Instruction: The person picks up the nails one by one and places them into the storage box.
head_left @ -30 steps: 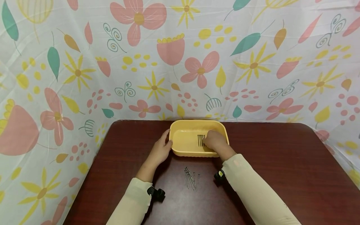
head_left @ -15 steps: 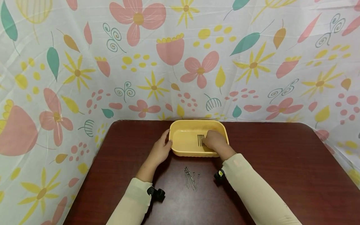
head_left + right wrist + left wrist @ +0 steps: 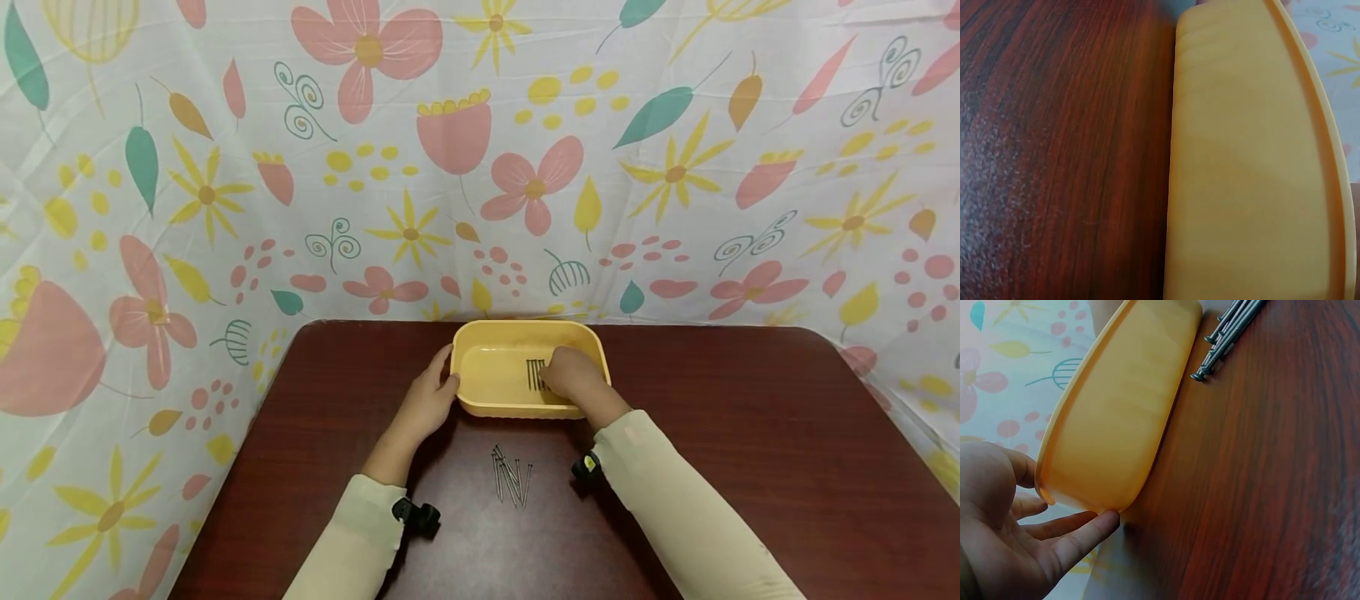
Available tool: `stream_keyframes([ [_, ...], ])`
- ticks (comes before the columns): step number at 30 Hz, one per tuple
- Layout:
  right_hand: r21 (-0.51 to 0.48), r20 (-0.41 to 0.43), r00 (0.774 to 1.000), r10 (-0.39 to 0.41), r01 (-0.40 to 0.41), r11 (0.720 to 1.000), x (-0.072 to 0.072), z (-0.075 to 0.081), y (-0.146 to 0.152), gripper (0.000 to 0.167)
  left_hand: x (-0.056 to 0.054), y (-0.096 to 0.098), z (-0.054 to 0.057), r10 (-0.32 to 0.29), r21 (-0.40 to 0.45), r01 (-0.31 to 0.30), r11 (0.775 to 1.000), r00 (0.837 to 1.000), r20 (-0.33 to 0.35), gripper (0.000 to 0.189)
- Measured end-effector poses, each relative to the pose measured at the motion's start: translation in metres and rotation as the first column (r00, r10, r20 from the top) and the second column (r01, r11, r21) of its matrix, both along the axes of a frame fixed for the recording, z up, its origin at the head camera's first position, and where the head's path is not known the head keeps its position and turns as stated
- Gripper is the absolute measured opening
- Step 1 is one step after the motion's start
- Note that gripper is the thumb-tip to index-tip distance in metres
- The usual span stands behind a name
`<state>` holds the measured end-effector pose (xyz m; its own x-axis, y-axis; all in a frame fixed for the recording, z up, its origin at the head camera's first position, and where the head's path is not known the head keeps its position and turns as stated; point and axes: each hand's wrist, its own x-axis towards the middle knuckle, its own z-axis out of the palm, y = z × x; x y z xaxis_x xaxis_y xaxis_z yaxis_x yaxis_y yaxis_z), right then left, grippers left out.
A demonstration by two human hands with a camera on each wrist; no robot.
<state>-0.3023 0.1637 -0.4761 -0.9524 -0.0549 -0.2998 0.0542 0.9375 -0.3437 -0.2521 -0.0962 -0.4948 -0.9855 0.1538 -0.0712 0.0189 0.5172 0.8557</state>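
Note:
A yellow plastic basin (image 3: 480,379) stands at the back of the dark wooden table. Several dark nails (image 3: 533,375) lie side by side on its floor, roughly parallel. My right hand (image 3: 576,377) reaches over the front rim and pinches at the right end of this row, where the hand partly hides a nail. In the right wrist view the basin's wall (image 3: 1247,156) hides that hand's fingers. My left hand (image 3: 431,396) rests against the basin's left end; the left wrist view shows its fingers (image 3: 1079,540) stretched out along the outer wall.
A loose bunch of long nails (image 3: 512,477) lies on the table in front of the basin, between the forearms. A floral cloth (image 3: 525,167) hangs directly behind the table's back edge. Dark wrist cameras (image 3: 417,517) sit at both cuffs.
Both hands and the basin stay in place. At the right end of the row, the nail by my right fingertips shifts very slightly. The bunch on the table has not moved.

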Motion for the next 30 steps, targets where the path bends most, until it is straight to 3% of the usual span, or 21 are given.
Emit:
stream_keyframes([
  [9, -0.004, -0.016, 1.000, 0.016, -0.016, 1.000, 0.002, 0.003, 0.002, 0.041, 0.001, 0.000, 0.001, 0.005, -0.004, -0.005, 1.000, 1.000, 0.003, 0.060],
  [16, -0.070, -0.049, 0.998, 0.024, -0.027, 0.997, 0.006, 0.012, 0.003, 0.045, 0.001, 0.001, 0.001, 0.013, 0.000, -0.013, 1.000, 1.000, 0.002, 0.059],
  [18, -0.081, -0.064, 0.998, 0.024, -0.029, 0.996, 0.008, 0.016, 0.004, 0.039, 0.001, 0.001, 0.001, 0.015, 0.002, -0.015, 1.000, 1.000, 0.001, 0.059],
  [22, -0.113, -0.114, 0.993, 0.023, -0.036, 0.993, 0.014, 0.027, 0.009, 0.022, 0.001, 0.001, 0.001, 0.011, 0.004, -0.011, 1.000, 1.000, -0.003, 0.059],
  [30, -0.173, -0.205, 0.978, 0.031, -0.067, 0.983, 0.034, 0.042, 0.010, 0.025, 0.000, 0.000, 0.000, 0.002, 0.009, -0.002, 1.000, 1.000, 0.001, 0.059],
])
